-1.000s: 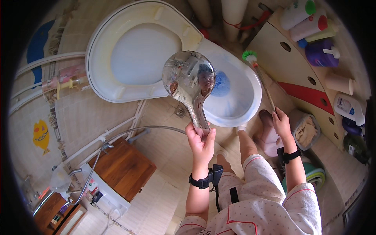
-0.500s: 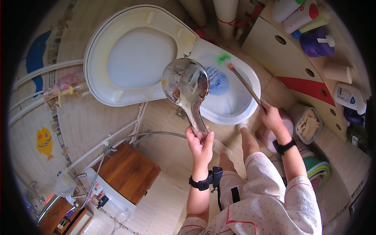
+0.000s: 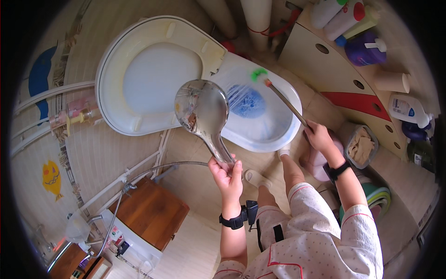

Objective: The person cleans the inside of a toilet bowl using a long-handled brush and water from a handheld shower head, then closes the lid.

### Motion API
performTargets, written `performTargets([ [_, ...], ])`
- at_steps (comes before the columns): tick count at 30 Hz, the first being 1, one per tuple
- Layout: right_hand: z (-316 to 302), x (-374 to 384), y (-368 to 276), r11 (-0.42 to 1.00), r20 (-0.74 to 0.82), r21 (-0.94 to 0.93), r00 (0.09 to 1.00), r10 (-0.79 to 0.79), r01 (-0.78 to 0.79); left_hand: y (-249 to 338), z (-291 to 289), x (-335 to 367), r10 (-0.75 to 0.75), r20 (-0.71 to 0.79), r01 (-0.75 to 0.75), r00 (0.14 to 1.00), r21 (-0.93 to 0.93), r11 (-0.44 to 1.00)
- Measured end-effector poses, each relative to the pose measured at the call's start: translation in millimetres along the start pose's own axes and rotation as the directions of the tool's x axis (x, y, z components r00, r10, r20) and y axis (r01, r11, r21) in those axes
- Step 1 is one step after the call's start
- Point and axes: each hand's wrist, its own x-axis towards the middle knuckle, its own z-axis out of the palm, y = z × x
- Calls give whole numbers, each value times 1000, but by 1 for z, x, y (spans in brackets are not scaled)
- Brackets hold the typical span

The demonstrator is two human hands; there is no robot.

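Note:
In my left hand [image 3: 226,179] I grip the handle of a shiny chrome shower head [image 3: 202,109], its hose trailing off to the left. Water jets stream from it toward the bowl of the white toilet [image 3: 274,137], where blue water [image 3: 248,103] churns at the bottom. My right hand [image 3: 318,136] is closed round the long stick handle of a toilet brush [image 3: 288,103]. The brush's green bristles [image 3: 258,74] lie against the far inner side of the bowl. The raised toilet lid and seat [image 3: 111,100] stand left of the bowl, partly behind the shower head.
A cabinet [image 3: 325,69] with bottles on top, including a purple pump bottle [image 3: 364,49], runs along the right. A waste bin [image 3: 361,145] and stacked basins [image 3: 375,197] stand below it. A wooden-topped cabinet [image 3: 148,209] and the metal hose [image 3: 158,166] are at lower left.
The view has shifted slightly. The shower head has moved a little left in my left hand, baring more of the water jets. Both hands keep their hold, and the brush stays at the bowl's far side.

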Motion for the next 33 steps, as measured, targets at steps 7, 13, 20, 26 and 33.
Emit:
performTargets([
  [7, -22, -70, 28, 980, 27, 7, 980, 199, -199, 7, -4, 2, -18, -14, 18, 1000, -9, 1000],
  [13, 5, 11, -10, 998, 29, -6, 998, 63, -62, 1, -3, 0, -5, 43, 5, 999, 3, 1000],
  [20, -13, -70, 42, 967, -37, -164, 981, 191, -195, 11, -4, 1, 12, 49, -13, 999, 29, 999],
  [26, -5, -102, 36, 941, -69, -237, 971, 230, -240, 3, -8, 2, -9, 104, 11, 994, -13, 1000],
  [33, 62, -28, -7, 938, -24, -272, 976, 217, -216, -21, -30, -5, 30, 195, -33, 980, 11, 999],
])
